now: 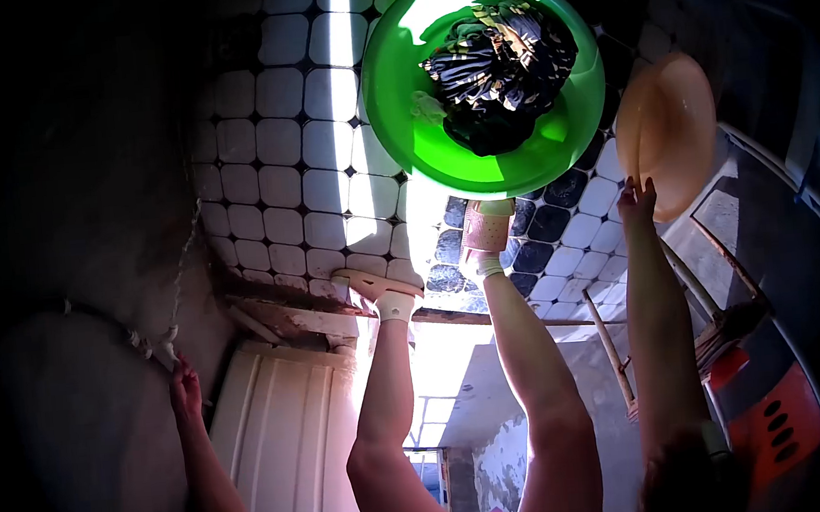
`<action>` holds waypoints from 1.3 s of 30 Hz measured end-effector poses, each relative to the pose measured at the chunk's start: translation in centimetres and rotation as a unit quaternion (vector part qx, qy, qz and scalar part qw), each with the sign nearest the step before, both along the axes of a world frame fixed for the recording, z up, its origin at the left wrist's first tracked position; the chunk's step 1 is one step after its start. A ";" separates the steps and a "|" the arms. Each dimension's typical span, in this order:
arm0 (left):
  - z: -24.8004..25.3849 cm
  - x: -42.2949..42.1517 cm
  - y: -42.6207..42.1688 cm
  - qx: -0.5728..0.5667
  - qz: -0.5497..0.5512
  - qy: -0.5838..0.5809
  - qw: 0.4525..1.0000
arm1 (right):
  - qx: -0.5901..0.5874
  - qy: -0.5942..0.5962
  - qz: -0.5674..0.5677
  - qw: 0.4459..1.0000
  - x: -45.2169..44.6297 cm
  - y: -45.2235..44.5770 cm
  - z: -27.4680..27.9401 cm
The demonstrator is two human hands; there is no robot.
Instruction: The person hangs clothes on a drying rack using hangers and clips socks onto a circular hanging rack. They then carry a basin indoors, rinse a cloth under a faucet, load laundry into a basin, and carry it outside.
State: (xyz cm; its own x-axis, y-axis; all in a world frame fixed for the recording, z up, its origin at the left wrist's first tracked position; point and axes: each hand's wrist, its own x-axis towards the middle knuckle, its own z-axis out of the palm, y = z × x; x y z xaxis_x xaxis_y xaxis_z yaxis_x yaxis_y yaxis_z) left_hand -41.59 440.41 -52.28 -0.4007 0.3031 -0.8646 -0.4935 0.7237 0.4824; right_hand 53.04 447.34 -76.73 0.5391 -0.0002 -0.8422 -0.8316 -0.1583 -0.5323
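Observation:
On the left, my left hand (186, 384) is closed at a small pale tap-like fitting (164, 350) on the shaded wall. A thin twisted cord (176, 274) runs up from that fitting. My right hand (637, 202) grips the lower rim of a peach-coloured plastic basin (667, 135), which is tilted on its side. Ahead of my feet, a large green basin (395, 132) stands on the tiled floor. Dark striped and patterned clothes (502, 75) lie bunched in it, with a small pale scrap near its left side.
My feet wear slippers (487, 228) close to the green basin. White and dark tiles (276, 141) cover the floor, crossed by bright sun strips. A wooden stool (714, 323) and a red plastic chair (785, 429) stand at the right. A ribbed cream panel (280, 439) is at the lower left.

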 end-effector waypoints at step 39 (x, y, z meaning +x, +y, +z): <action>4.1 33.0 -4.5 -0.110 0.256 -0.208 0.938 | 0.195 0.253 0.245 0.915 -21.3 5.0 2.9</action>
